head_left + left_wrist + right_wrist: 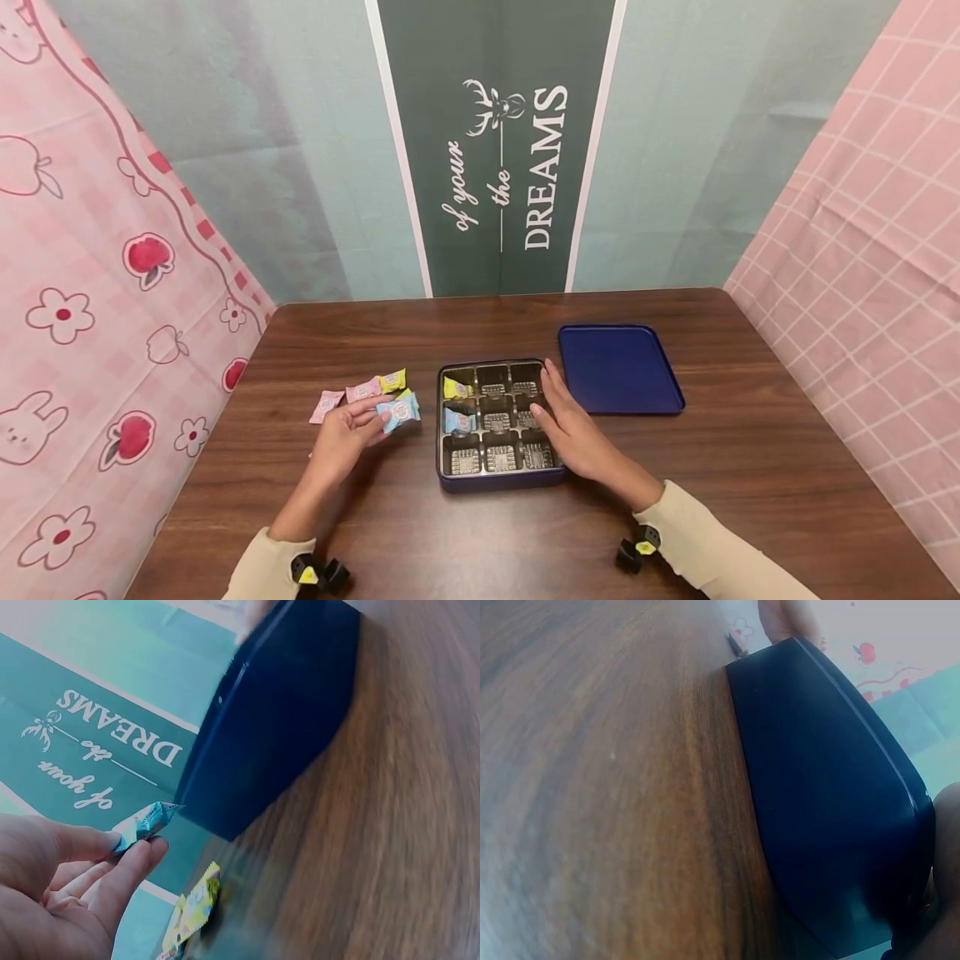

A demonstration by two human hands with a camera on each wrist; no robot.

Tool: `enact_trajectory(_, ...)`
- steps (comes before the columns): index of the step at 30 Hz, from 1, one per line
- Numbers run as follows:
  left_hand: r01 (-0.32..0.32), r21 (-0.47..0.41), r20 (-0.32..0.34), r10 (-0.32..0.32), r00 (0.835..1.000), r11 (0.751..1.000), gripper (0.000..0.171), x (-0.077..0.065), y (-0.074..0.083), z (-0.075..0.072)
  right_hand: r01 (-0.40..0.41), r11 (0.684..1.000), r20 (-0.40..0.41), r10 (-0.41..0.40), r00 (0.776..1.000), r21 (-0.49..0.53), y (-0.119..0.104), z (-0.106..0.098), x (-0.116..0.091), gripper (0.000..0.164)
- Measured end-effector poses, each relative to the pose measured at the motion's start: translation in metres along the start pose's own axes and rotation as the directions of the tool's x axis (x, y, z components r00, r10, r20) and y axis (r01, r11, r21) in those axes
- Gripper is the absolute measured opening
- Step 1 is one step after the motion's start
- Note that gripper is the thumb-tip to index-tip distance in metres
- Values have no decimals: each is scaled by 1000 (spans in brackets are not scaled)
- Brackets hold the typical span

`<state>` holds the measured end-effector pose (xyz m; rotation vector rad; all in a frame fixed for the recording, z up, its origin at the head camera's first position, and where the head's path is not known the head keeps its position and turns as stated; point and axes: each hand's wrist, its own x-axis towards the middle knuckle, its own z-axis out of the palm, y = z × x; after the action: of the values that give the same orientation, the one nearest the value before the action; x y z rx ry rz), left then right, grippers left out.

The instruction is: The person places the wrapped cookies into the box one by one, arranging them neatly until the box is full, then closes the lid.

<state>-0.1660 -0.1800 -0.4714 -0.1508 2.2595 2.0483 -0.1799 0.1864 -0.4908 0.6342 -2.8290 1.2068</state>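
Note:
My left hand (348, 437) pinches a blue wrapped candy (400, 412) between thumb and fingers, left of a dark blue tin (501, 482). In the left wrist view the same candy (146, 825) is held up at the fingertips. Inside the tin, a black tray divided into compartments carries a yellow wrapped candy (457, 387) at the back left and a blue wrapped candy (460, 420) just in front of it. My right hand (581, 437) rests along the tin's right side with fingers extended, the thumb reaching over the rim.
Pink wrapped candies (363, 389) and a yellow wrapped candy (393, 381) lie on the wooden table (360, 542) behind my left hand. A blue lid (621, 369) lies flat at the back right. Patterned cloths hang around the table's back and sides.

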Motion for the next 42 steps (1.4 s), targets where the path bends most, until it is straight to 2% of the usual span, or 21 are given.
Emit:
enact_trajectory(3,21,-11,11,-21,1000,1000,36,-1,3,1,9,1000,-11,-9,1000,-3,1,0,0,70)
enact_trajectory(9,16,-68,54,-12,998,998,40,0,8,5,16,1000,-19,-15,1000,11,0,-1,1,69)
enact_trajectory(12,25,-90,54,-20,998,996,39,-1,9,7,18,1000,-18,-18,1000,16,0,0,1,68)
enact_trajectory(20,29,-86,88,-21,996,996,41,1,14,12,14,999,-14,-14,1000,32,-2,5,1,70)
enact_trajectory(25,26,-92,150,-12,989,995,41,4,20,19,12,1000,-32,-11,999,27,1,3,0,69)
enact_trajectory(32,59,-99,221,-35,975,993,43,6,22,24,5,1000,-14,-5,1000,27,2,0,-2,69)
enact_trajectory(42,72,-135,282,-32,959,988,43,11,26,32,8,999,-16,-7,1000,35,3,1,1,69)
